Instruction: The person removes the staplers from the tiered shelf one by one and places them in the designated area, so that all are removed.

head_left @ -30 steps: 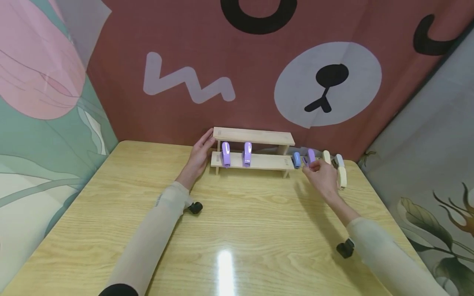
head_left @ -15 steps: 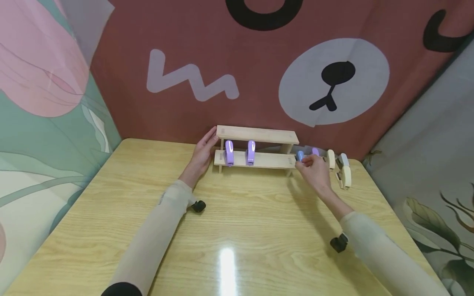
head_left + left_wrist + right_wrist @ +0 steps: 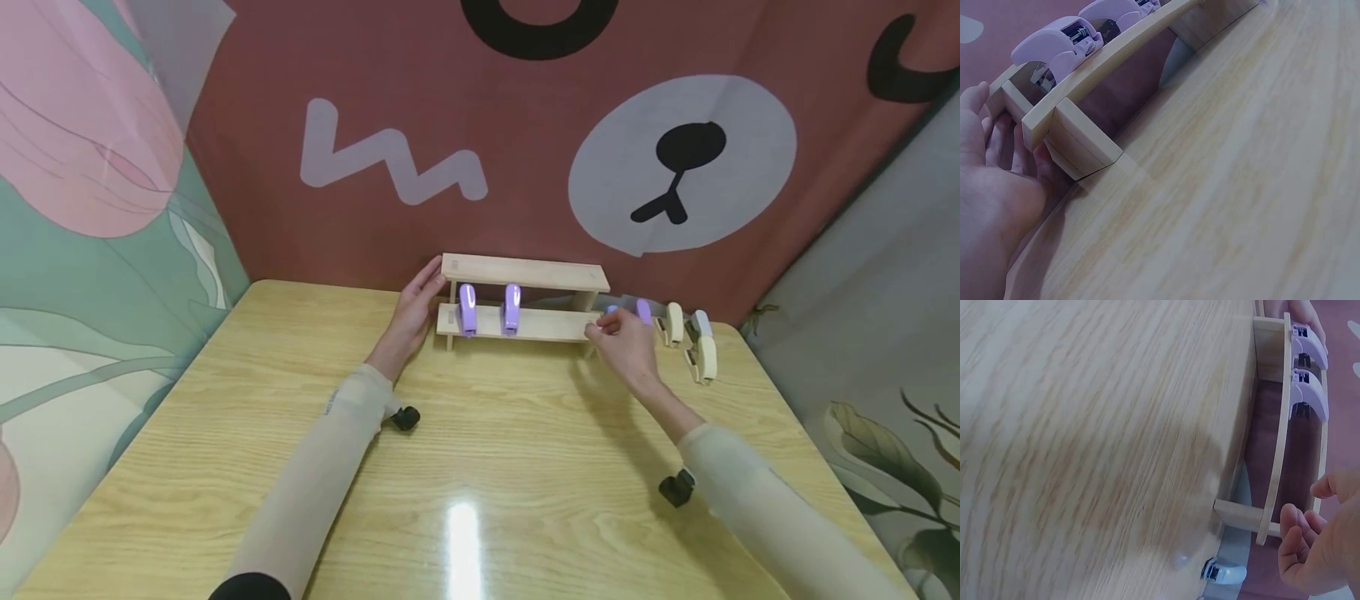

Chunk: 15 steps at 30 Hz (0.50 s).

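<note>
A two-tier wooden shelf point(image 3: 551, 327) stands at the back of the table. Two purple staplers point(image 3: 467, 310) sit side by side on the left part of its lower tier. My left hand point(image 3: 412, 312) rests its extended fingers against the shelf's left end; in the left wrist view some fingertips are hidden behind the wood. At the right end is my right hand point(image 3: 626, 346), its fingers loosely bent and no object visible in them. Whether they touch the shelf I cannot tell. Just behind this hand is a blue stapler point(image 3: 1225, 573), mostly hidden in the head view.
Right of the shelf, another purple stapler point(image 3: 643, 312) stands partly covered by the right hand. Beyond it are a cream stapler point(image 3: 675, 323), a pale grey one point(image 3: 702, 323) and a second cream one point(image 3: 705, 360). A brown printed curtain point(image 3: 525, 217) hangs behind the table.
My right hand has moved left, from beside the loose purple stapler past the blue one to the shelf's right end. The left hand stays at the left end.
</note>
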Each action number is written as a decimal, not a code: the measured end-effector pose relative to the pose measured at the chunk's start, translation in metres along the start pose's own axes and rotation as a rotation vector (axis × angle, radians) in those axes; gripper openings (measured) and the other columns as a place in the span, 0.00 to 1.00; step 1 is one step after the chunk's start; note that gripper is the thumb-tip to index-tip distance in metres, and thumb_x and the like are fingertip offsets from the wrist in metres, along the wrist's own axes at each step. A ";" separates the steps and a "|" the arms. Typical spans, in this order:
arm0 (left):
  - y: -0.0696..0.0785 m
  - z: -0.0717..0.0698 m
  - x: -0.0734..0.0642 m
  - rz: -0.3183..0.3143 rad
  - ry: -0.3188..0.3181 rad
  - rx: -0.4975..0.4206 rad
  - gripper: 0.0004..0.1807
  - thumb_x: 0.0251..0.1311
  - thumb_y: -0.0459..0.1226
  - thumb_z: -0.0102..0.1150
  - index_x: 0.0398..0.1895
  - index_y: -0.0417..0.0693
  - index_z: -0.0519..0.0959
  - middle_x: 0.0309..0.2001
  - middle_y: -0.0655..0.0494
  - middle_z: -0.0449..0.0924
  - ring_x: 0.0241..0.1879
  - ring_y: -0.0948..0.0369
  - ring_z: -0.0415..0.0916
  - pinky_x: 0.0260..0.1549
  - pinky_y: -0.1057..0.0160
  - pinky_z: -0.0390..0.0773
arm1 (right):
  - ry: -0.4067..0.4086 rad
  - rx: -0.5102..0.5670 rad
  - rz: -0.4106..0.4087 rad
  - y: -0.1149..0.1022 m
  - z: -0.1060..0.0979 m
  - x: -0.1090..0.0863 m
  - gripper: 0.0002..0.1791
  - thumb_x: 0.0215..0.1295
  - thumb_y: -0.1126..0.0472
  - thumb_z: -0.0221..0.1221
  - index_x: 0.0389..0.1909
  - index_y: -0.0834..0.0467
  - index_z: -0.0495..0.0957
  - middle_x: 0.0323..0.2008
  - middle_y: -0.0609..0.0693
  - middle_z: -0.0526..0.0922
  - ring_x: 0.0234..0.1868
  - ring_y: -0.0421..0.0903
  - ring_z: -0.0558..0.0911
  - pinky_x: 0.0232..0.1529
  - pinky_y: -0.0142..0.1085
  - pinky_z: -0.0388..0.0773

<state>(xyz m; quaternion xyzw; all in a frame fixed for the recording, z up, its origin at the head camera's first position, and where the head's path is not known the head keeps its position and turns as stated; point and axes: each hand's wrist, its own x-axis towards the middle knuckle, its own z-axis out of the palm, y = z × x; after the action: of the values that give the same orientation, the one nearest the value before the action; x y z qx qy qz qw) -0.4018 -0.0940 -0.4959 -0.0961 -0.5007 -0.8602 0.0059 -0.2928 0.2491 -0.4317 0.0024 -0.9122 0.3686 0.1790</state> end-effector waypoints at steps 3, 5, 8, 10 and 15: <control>0.001 0.001 0.000 0.003 -0.004 -0.002 0.29 0.72 0.40 0.62 0.74 0.56 0.70 0.74 0.59 0.64 0.71 0.61 0.62 0.73 0.50 0.52 | -0.003 -0.013 -0.018 -0.005 0.003 0.000 0.11 0.63 0.59 0.63 0.38 0.64 0.81 0.32 0.59 0.83 0.33 0.53 0.80 0.35 0.41 0.75; 0.001 0.001 0.000 0.004 -0.005 -0.003 0.29 0.72 0.40 0.62 0.74 0.55 0.70 0.75 0.59 0.64 0.71 0.61 0.62 0.73 0.51 0.52 | 0.000 -0.030 -0.027 -0.009 0.006 0.000 0.11 0.62 0.59 0.64 0.37 0.64 0.81 0.32 0.58 0.83 0.33 0.53 0.81 0.35 0.41 0.75; 0.001 0.001 -0.001 0.003 -0.006 -0.001 0.29 0.72 0.40 0.62 0.75 0.55 0.70 0.75 0.59 0.64 0.71 0.61 0.62 0.73 0.52 0.52 | -0.008 -0.039 -0.037 -0.016 0.012 0.001 0.11 0.63 0.58 0.64 0.38 0.64 0.81 0.31 0.58 0.84 0.33 0.53 0.81 0.35 0.41 0.74; 0.001 0.001 -0.001 0.003 -0.005 -0.001 0.29 0.72 0.40 0.62 0.75 0.56 0.70 0.75 0.59 0.64 0.71 0.61 0.62 0.73 0.52 0.52 | -0.020 -0.038 -0.037 -0.021 0.016 0.001 0.12 0.63 0.58 0.63 0.38 0.64 0.82 0.32 0.57 0.84 0.34 0.52 0.81 0.35 0.41 0.74; 0.001 0.000 -0.001 0.003 -0.001 0.005 0.30 0.71 0.41 0.62 0.75 0.56 0.69 0.75 0.59 0.63 0.71 0.62 0.61 0.73 0.53 0.52 | -0.063 -0.001 -0.037 -0.035 0.029 0.001 0.12 0.64 0.57 0.64 0.39 0.63 0.81 0.33 0.57 0.84 0.33 0.53 0.81 0.33 0.42 0.76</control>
<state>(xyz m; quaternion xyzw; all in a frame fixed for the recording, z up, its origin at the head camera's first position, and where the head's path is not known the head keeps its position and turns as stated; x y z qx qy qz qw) -0.4008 -0.0947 -0.4954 -0.0973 -0.5029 -0.8588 0.0071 -0.2984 0.2045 -0.4272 0.0308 -0.9173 0.3645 0.1572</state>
